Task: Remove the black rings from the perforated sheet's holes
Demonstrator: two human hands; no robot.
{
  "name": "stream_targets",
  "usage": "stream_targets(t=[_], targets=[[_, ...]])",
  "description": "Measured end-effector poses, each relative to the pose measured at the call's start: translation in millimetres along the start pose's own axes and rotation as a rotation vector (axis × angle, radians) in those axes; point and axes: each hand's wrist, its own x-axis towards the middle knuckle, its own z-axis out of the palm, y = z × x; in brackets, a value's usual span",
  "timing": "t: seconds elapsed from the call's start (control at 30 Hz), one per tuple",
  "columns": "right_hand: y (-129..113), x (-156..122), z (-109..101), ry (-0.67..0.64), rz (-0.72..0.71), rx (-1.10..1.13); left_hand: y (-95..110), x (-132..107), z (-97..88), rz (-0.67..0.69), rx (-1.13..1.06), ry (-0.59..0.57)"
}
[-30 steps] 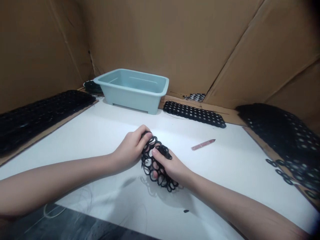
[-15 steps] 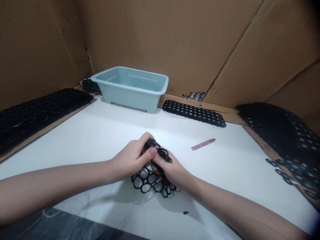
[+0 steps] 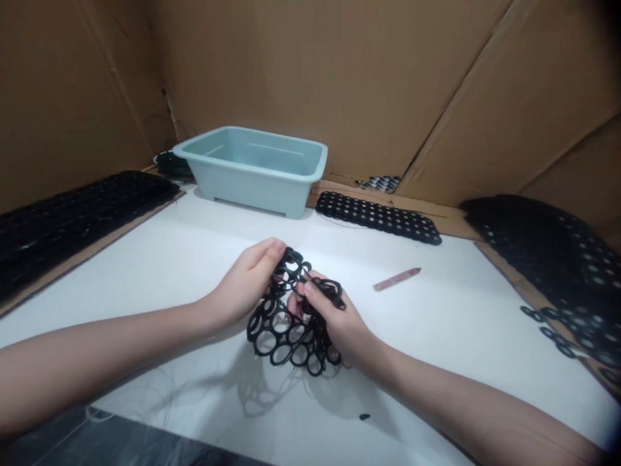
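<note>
Between my hands, just above the white table, hangs a crumpled black mesh of joined rings point(image 3: 281, 330). My left hand point(image 3: 259, 272) pinches its upper left edge between thumb and fingers. Bunched folds of the same mesh are gripped in my right hand point(image 3: 330, 310), with the thumb lying across them. Part of the mesh is hidden behind the right fingers. Its lower rings spread out below both hands and cast a shadow on the table.
A light blue basin point(image 3: 252, 191) stands at the back. Flat black ring mats lie behind point(image 3: 378, 217), in a stack at left point(image 3: 87, 213) and in a pile at right point(image 3: 538, 246). A reddish pointed strip point(image 3: 398, 279) and a small black scrap point(image 3: 364, 417) lie on the white table point(image 3: 194, 388).
My hands have moved apart, the left one up and leftward. The mesh between them has opened out, showing more rings.
</note>
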Motion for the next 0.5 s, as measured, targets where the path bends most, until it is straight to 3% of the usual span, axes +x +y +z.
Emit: stream_targets(t=[0.17, 0.23, 0.3, 0.37, 0.4, 0.47, 0.5], targets=[[-0.6, -0.4, -1.6, 0.025, -0.083, -0.072, -1.5, 5.5, 2.6, 0.064, 0.014, 0.071], [1.2, -1.0, -3.1, 0.072, -0.098, -0.050, 1.0, 13.8, -4.6, 0.053, -0.026, 0.117], [4.3, 0.0, -5.9, 0.211, -0.094, 0.018, 5.9, 25.1, -20.1, 0.043, -0.111, 0.251], [7.1, 3.2, -9.4, 0.374, -0.065, 0.093, 11.9, 34.3, -37.4, 0.075, -0.198, 0.471], [7.9, 5.5, -11.2, 0.433, -0.040, 0.119, 14.3, 36.4, -43.7, 0.095, -0.198, 0.514], [7.8, 9.8, -14.0, 0.464, 0.044, 0.127, 16.0, 34.3, -47.4, 0.125, -0.168, 0.514], [7.1, 11.3, -14.8, 0.455, 0.082, 0.113, 14.7, 30.6, -44.9, 0.146, -0.093, 0.453]])
